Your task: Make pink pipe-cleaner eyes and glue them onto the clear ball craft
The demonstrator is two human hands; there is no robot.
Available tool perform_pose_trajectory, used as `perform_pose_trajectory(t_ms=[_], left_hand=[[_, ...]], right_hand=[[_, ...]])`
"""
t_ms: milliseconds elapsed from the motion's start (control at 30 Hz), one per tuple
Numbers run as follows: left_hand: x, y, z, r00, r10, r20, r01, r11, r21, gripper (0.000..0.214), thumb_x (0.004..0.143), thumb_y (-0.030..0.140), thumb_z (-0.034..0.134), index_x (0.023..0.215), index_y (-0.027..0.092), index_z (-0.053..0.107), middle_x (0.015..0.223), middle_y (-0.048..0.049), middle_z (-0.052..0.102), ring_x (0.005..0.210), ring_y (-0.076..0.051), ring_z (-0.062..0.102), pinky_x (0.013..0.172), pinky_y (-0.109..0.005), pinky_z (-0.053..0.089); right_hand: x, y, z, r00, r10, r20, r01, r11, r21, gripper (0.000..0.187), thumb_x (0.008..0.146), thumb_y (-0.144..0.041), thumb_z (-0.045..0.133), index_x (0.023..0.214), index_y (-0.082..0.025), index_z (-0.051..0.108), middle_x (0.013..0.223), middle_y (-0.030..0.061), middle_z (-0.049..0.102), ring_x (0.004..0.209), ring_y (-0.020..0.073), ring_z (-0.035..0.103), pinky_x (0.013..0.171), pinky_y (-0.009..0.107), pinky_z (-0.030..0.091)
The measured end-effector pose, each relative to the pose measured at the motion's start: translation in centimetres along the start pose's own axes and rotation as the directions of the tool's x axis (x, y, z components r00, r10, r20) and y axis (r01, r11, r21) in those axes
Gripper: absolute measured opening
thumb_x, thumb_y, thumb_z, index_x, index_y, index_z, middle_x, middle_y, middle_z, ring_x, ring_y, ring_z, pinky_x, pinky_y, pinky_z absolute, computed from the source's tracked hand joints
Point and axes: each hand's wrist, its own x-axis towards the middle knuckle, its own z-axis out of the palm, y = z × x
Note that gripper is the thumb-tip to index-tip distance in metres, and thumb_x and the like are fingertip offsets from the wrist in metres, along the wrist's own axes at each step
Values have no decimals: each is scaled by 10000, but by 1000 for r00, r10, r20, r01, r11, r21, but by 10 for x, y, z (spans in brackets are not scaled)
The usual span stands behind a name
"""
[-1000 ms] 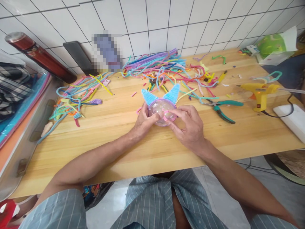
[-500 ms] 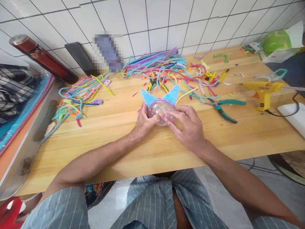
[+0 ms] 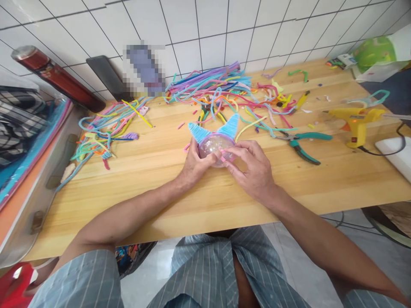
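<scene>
A clear plastic ball (image 3: 214, 144) with two blue pipe-cleaner ears (image 3: 229, 125) rests on the wooden table (image 3: 167, 192) in front of me. My left hand (image 3: 194, 164) grips its left side, thumb pressed on the front. Fingers of my right hand (image 3: 253, 169) pinch a short pink pipe-cleaner piece (image 3: 222, 153) against the ball's front.
Heaps of coloured pipe cleaners (image 3: 218, 87) lie behind the ball and at the left (image 3: 102, 128). Teal-handled pliers (image 3: 300, 143) lie to the right, then a yellow glue gun (image 3: 356, 119) and a white block (image 3: 396, 156). A red cylinder (image 3: 54, 77) leans on the tiled wall.
Both hands stay on the ball; my right fingers have shifted slightly along the pink piece. The view has drifted a little.
</scene>
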Motion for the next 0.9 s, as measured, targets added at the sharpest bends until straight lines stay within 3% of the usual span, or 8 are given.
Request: perform_pose_trajectory(t_ms=[367, 633, 767, 900], left_hand=[[-1, 3, 1, 1000, 1, 27, -1, 1000, 5, 823, 728, 688, 1003, 1291, 265, 576, 1356, -99, 751, 1320, -330, 731, 1191, -499, 581], [-1, -1, -2, 998, 9, 67, -10, 1000, 14, 777, 775, 709, 959, 1301, 283, 577, 1321, -79, 744, 1272, -315, 722, 1111, -463, 596], [-1, -1, -2, 997, -23, 69, 24, 1000, -13, 758, 749, 729, 958, 1249, 271, 621, 1235, -67, 761, 1180, -305, 735, 1019, -431, 619], [2, -1, -3, 997, -56, 61, 60, 996, -67, 752, 731, 687, 974, 1255, 259, 644, 1254, -66, 777, 1179, -293, 747, 1029, -419, 625]], right_hand=[[1, 3, -3, 1000, -3, 17, 3, 1000, -3, 222, 1065, -264, 799, 1284, -303, 802, 1149, 84, 796, 1076, 248, 793, 920, 409, 684], [0, 6, -3, 999, 21, 40, -22, 1000, 11, 207, 1066, -316, 807, 1273, -322, 817, 1132, 73, 792, 1054, 251, 779, 900, 422, 674], [1, 8, -3, 999, 10, 41, -12, 999, 48, 264, 1053, -316, 823, 1316, -339, 815, 1138, 70, 777, 1063, 257, 767, 904, 436, 668], [5, 11, -6, 999, -25, 41, 21, 996, 86, 341, 1045, -330, 834, 1384, -339, 800, 1177, 75, 758, 1093, 258, 758, 933, 445, 676]])
